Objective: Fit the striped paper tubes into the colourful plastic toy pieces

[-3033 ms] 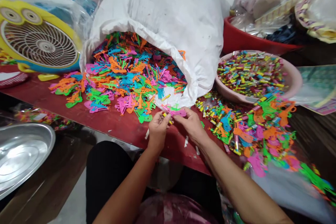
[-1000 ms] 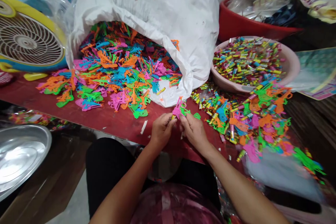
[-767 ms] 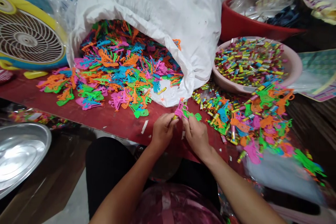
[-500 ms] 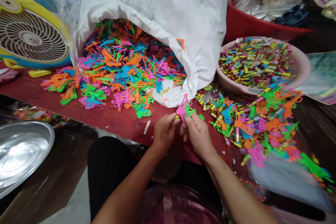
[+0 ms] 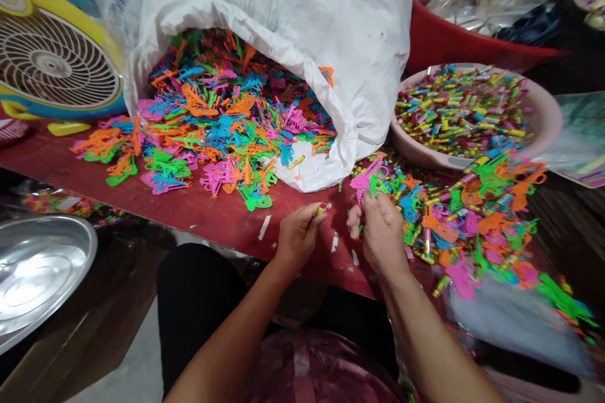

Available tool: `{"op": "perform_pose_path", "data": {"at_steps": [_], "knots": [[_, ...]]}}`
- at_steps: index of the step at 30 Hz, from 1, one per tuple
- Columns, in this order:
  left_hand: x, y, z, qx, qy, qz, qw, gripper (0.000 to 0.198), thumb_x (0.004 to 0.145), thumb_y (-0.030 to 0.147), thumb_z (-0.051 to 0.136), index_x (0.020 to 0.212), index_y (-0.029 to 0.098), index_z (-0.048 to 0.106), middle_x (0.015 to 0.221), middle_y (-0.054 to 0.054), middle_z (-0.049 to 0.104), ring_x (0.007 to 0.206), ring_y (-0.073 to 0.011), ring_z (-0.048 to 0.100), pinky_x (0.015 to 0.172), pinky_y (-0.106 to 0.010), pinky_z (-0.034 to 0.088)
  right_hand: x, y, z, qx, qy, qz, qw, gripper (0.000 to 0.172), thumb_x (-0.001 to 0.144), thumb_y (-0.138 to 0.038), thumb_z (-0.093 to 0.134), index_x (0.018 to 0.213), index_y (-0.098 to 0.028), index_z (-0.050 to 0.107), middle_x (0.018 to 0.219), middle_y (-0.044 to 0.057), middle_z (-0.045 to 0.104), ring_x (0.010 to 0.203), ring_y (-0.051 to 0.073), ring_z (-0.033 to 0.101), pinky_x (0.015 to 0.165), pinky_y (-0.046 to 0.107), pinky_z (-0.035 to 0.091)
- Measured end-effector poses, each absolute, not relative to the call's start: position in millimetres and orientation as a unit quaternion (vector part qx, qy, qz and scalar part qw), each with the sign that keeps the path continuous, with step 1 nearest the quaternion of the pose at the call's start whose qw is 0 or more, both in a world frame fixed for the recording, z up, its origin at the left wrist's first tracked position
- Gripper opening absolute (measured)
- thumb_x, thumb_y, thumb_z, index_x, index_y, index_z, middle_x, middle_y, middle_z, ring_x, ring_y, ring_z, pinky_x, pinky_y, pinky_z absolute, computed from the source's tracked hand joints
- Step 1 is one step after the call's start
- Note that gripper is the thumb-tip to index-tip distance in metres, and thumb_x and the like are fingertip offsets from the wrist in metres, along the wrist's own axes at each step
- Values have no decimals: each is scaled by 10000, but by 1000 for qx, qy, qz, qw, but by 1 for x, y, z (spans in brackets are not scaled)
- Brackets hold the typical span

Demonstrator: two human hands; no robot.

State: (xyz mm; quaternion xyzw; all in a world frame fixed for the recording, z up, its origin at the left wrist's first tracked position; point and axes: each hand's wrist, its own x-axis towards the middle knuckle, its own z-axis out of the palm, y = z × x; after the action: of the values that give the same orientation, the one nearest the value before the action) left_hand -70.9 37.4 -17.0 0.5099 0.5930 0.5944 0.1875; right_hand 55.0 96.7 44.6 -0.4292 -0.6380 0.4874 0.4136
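Note:
My left hand [image 5: 299, 231] is closed, pinching a small yellow wrapped tube [image 5: 321, 210] between thumb and fingertips over the red tabletop [image 5: 241, 225]. To its right, my right hand [image 5: 382, 227] grips a flat pink plastic toy gun [image 5: 367, 177] with a meshed handle. A green plastic piece [image 5: 379, 183] shows behind the pink one, partly hidden by my fingers. A gap separates the two hands. Beyond them, a pile of colourful plastic toy pieces [image 5: 222, 119] spills from the mouth of a white sack [image 5: 293, 19].
Right of the sack stands a pink basin [image 5: 548, 119] full of small wrapped tubes. Mixed toy pieces and tubes [image 5: 449, 220] lie heaped before it. A yellow fan [image 5: 57, 63] stands at left, above a metal bowl [image 5: 89, 245]. Behind is a red tub [image 5: 439, 38].
My hands have parted. The right one has moved right with the pink toy gun and green piece, beside the heap; the left stays nearly in place with the tube.

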Motion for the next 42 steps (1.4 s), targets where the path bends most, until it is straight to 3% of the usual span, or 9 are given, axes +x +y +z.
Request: {"op": "perform_pose_path", "data": {"at_steps": [5,16,35,38,42], "knots": [[-71,39,-16,507,580,606,198,251,944,308,544,1128,221,691,1078,-70,740,977,-214,685,874,-322,516,64,88,42,-417,-734,413,342,402,1000,-499,403,703,-234,454,497,-35,546,418,112,499,506,252,423],[-71,38,-15,514,588,594,193,251,939,336,555,1109,205,686,1039,-79,740,962,-216,683,850,-319,510,68,77,20,-424,-781,326,322,383,1025,-433,359,705,-252,467,526,-21,532,489,156,528,582,307,405],[-71,38,-16,598,610,509,106,268,1005,320,417,1072,180,636,864,-58,688,802,-182,615,725,-282,440,69,90,16,-351,-860,178,325,368,1027,-323,364,680,-232,446,564,-17,493,502,143,487,548,283,339],[-71,37,-12,589,619,504,126,274,1006,319,413,1025,171,643,853,-58,678,794,-184,607,708,-281,428,65,91,17,-348,-862,185,320,369,1022,-361,379,681,-233,444,572,-15,490,510,144,481,545,285,328],[-71,37,-12,585,614,504,164,261,989,318,452,1088,177,648,902,-62,691,847,-194,626,749,-289,451,68,90,18,-373,-830,291,296,414,1023,-414,369,668,-229,474,530,-22,504,487,135,497,536,268,370]]}}
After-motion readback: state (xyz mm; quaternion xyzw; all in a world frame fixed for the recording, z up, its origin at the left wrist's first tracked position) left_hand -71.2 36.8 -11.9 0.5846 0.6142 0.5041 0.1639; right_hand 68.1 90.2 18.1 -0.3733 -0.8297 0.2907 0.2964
